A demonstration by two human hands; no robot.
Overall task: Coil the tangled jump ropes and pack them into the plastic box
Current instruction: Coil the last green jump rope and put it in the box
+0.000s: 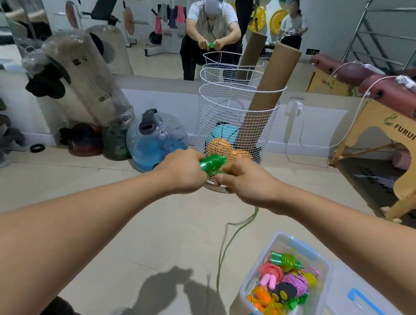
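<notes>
Green jump rope [212,165], half-coiled, gripped by both hands, tail dangling

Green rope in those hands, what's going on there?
A person is winding a green jump rope into a coil. The left hand grips the bundle, and the right hand pinches the cord beside it. A loose tail hangs toward the floor. The clear plastic box, lower right, already holds several coiled ropes; its lid lies alongside.
</notes>
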